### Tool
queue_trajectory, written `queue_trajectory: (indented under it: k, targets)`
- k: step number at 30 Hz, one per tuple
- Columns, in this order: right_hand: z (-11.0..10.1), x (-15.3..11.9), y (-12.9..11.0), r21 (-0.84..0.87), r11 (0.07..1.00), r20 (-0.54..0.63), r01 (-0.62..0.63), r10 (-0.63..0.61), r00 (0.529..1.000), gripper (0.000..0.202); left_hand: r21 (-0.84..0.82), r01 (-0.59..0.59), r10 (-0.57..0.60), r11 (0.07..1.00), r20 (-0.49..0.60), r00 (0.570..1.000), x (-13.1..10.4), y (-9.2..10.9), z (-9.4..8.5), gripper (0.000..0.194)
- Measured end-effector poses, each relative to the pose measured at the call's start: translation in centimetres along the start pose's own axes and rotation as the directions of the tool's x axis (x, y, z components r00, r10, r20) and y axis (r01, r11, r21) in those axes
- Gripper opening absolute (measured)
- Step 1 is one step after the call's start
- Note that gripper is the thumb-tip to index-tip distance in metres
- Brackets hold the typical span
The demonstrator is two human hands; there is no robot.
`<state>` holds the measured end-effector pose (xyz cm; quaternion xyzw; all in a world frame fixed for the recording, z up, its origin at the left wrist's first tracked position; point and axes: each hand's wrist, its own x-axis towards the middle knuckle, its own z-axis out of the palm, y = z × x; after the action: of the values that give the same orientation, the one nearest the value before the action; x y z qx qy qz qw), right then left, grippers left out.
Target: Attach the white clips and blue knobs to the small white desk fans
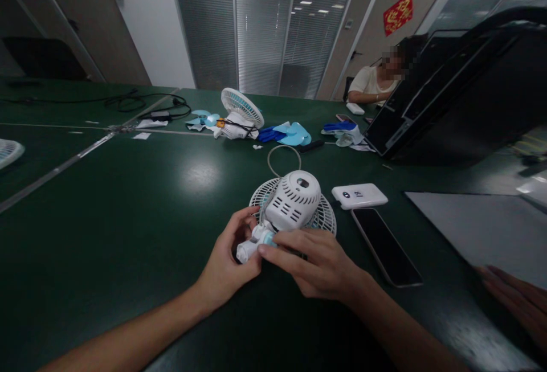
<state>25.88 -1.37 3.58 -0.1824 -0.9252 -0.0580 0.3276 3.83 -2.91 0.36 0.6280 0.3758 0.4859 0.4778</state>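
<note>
A small white electric fan [294, 198] lies face down on the green table, its round grille [327, 218] underneath and its vented motor housing on top. Close to me, a white neck joint with a light blue knob [268, 237] sticks out from the housing. My left hand [231, 249] is closed around the white end of this joint, thumb below it. The fingers of my right hand [316, 255] are pinched at the blue knob. A thin pale cable [284, 147] loops behind the fan.
A white power bank [359, 195] and a dark phone [387, 246] lie right of the fan. Farther back are another fan [241, 113], blue fan blades [294, 133] and gloves [342, 130]. A large black case [461, 93] stands at right. A person [374, 84] sits behind; another person's hand [517, 292] rests lower right.
</note>
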Motion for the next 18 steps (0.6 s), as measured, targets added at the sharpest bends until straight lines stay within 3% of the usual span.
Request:
queue_trajectory:
  k: [12, 18]
  targets:
    - [0.9, 0.7, -0.49, -0.062, 0.994, -0.03, -0.094, 0.093, 0.995, 0.039, -0.014, 0.055, -0.055, 0.998, -0.011, 0.998, 0.04, 0.12, 0.08, 0.054]
    - [0.18, 0.36, -0.18, -0.027, 1.0, -0.007, -0.013, 0.013, 1.0, 0.044, -0.012, 0.034, -0.035, 0.999, -0.021, 0.999, 0.07, 0.37, 0.0, 0.054]
